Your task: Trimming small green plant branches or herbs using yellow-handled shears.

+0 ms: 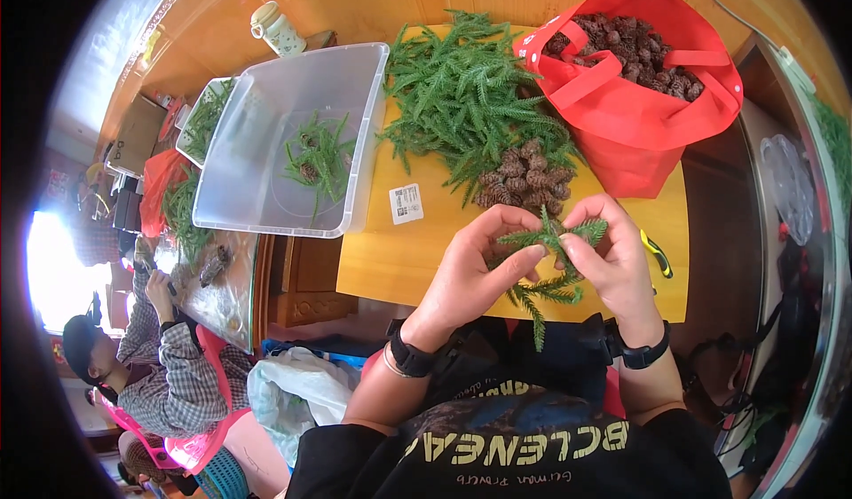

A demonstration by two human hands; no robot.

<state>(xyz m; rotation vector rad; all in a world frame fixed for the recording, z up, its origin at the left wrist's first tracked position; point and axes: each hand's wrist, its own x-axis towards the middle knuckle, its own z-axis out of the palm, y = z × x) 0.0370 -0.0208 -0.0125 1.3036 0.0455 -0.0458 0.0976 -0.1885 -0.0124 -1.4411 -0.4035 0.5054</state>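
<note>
Above the near edge of the yellow table, both hands pinch one green pine sprig [541,302] with several splayed branches. My left hand [484,264] has thumb and fingers closed on its left side. My right hand [608,255] grips its upper right part, fingertips pressed together. Just beyond my fingers lies a small heap of brown pine cones [525,180]. Behind that heap spreads a big pile of green sprigs [470,100]. Whether a cone is hidden between my fingertips cannot be seen.
A clear plastic bin [240,180] holding a few sprigs and cones stands left. A red bag [630,135] full of cones stands at the back right. A white label card [406,204] and a yellow-black tool [657,255] lie on the table [382,268]. Another person [177,375] works at far left.
</note>
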